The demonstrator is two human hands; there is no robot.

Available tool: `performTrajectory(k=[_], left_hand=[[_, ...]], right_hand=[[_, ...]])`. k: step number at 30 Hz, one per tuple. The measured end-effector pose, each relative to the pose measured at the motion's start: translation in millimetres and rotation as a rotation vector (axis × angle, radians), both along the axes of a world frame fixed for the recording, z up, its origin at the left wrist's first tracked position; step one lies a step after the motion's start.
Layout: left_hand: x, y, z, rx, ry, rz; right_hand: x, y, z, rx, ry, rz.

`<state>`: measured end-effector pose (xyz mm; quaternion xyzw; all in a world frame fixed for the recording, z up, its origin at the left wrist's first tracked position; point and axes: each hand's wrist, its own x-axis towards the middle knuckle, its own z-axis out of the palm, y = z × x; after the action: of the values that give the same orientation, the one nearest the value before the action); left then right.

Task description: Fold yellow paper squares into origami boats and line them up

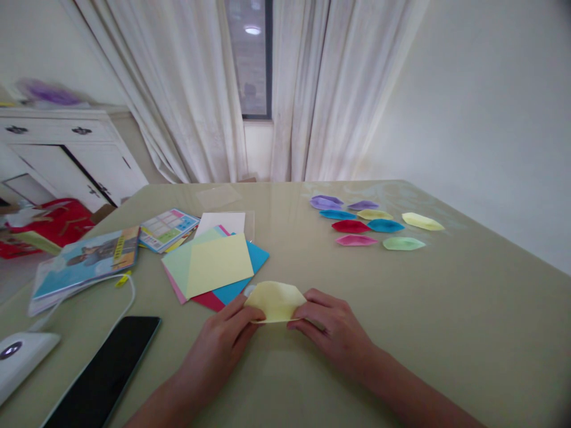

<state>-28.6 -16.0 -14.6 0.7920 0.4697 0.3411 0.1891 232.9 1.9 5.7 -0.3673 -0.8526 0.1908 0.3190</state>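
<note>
Pale yellow folded paper (275, 302) sits between my two hands, near edge of the table (428, 339), in front of the sheet stack (220, 264). My left hand (218, 339) grips its left end: thumb on the near lower corner, forefinger along the left side. My right hand (334, 333) grips the right end in like manner, thumb and forefinger closed on the corner, the other fingers curled beside it. The middle of the paper is uncovered between the two sets of fingertips; its upper edge bulges above them, its lower edge runs nearly straight from one thumb to the other. Whether the paper touches the tabletop: cannot tell. Stack at upper left of the paper: yellow sheet on top, green, pink, red and blue showing beneath. Folded paper pieces (350, 226) in several colours lie well apart, to the far right. Black phone (104, 371) lies left of my left hand.
</note>
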Motion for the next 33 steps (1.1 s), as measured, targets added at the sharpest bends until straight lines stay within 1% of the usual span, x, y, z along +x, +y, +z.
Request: performTrajectory(k=[4, 7, 11, 15, 20, 23, 28, 33], left_hand=[[-1.1, -2.8, -2.5, 0.017, -0.023, -0.003], [-3.8, -1.2, -4.2, 0.03, -0.043, -0.005], [-6.3, 3.3, -1.5, 0.055, -0.077, 0.017], [-6.4, 4.1, 1.7, 0.058, -0.075, -0.002], [-5.7, 3.8, 1.1, 0.033, -0.053, 0.003], [-5.9, 3.6, 0.4, 0.029, -0.111, 0.017], [-8.5, 3.3, 1.0, -0.025, -0.162, 0.065], [-8.8, 4.0, 1.6, -0.13, -0.23, 0.099]], right_hand=[[-0.8, -1.2, -1.4, -0.024, -0.043, 0.017], [0.0, -0.9, -2.7, -0.014, -0.049, -0.015], [1.1, 0.9, -2.3, -0.032, -0.023, -0.055], [0.5, 0.9, -1.8, -0.04, -0.024, -0.07], [0.6, 1.3, -2.9, -0.035, -0.027, -0.085], [1.5, 3.4, -2.1, -0.052, 0.0, -0.109], [0.9, 4.5, 0.5, -0.119, 0.05, -0.146], [-0.3, 3.9, 3.9, -0.14, 0.092, -0.186]])
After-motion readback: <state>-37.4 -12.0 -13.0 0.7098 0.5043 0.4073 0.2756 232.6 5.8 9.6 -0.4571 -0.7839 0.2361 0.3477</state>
